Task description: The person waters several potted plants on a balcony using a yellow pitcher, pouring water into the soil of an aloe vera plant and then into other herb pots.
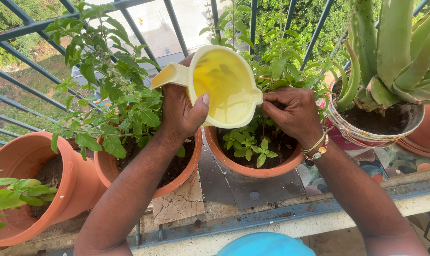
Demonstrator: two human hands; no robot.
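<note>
A pale yellow plastic jug with a moulded side handle (pixel 219 85) is held tilted, its open mouth turned toward the camera, above a round terracotta pot of small green seedlings (pixel 253 154). The left hand (pixel 179 111) is closed around the body of the jug just beside the handle, with the thumb pressed on the near rim and the other fingers hidden behind the wall. The right hand (pixel 291 114) is closed at the spout side, its fingertips (pixel 267 102) pinching the rim; beaded bracelets (pixel 317 147) are worn on that wrist. Whether liquid remains inside cannot be told.

A second terracotta pot holding a tall leafy herb (pixel 144 161) stands directly below the left fingers, touching the seedling pot's side. An aloe in a painted pot (pixel 376 128) stands beyond the right wrist, and a larger terracotta pot (pixel 34 189) stands well apart from the left forearm. Metal railing bars (pixel 25 85) rise behind all the pots.

For a clean pour, the spout is best kept low and over bare soil between the stems, and the tilt is best raised slowly by the left hand while the rim is steadied by the right fingertips, so that seedlings are not flattened and soil is not splashed onto the ledge (pixel 253 220).
</note>
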